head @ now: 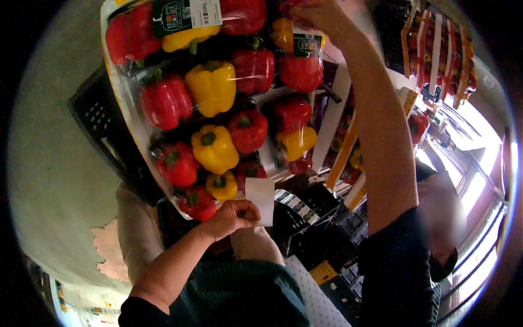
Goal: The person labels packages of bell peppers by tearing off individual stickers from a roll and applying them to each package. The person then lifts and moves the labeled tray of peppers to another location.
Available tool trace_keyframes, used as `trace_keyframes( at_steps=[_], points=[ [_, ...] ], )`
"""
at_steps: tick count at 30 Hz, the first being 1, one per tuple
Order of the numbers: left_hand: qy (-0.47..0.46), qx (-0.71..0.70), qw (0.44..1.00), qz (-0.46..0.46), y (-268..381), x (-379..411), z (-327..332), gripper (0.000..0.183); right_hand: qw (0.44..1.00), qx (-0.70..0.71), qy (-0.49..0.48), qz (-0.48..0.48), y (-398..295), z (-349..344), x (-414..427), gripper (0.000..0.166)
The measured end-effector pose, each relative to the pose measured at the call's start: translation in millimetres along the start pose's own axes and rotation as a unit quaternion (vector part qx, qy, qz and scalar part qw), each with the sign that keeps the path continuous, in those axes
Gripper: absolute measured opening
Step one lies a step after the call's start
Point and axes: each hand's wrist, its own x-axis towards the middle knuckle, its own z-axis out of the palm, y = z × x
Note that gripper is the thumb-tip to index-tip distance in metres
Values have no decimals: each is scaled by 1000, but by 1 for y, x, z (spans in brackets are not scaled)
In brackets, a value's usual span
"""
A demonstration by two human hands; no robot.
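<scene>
In front of me several clear packs of red bell peppers and yellow bell peppers lie in a large white-walled box. My left hand pinches a small blank white slip of paper at the box's near edge. At the top, my right hand reaches over the far right packs, close to a green-and-white label. Its fingertips are dim and partly cut off, so I cannot tell if they grip anything. Another pack bears a larger printed label.
Under the box is a black plastic crate. A strip of printed labels lies on a dark crate to the right. Stacked boxes of peppers stand at the upper right. Another person is at the right.
</scene>
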Motion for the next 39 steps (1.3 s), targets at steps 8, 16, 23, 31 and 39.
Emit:
trace_keyframes(
  at_steps=[8, 16, 23, 31, 39],
  points=[
    [12, 125, 989, 78, 0, -8, 1, 8, 993, 110, 52, -3, 35, 56, -80, 30],
    [52, -2, 997, 59, -6, -16, -4, 31, 965, 245, -36, 87, 68, 188, -243, 20],
    [90, -132, 985, 57, -20, -15, -4, 24, 988, 112, -61, 83, 51, 278, -343, 21],
    [50, -26, 994, 97, -22, -17, 15, 24, 950, 269, 30, 157, 65, 287, -350, 17],
    [67, 32, 994, 83, -42, -13, 10, 21, 954, 258, 100, 119, 54, 289, -355, 12]
  ],
)
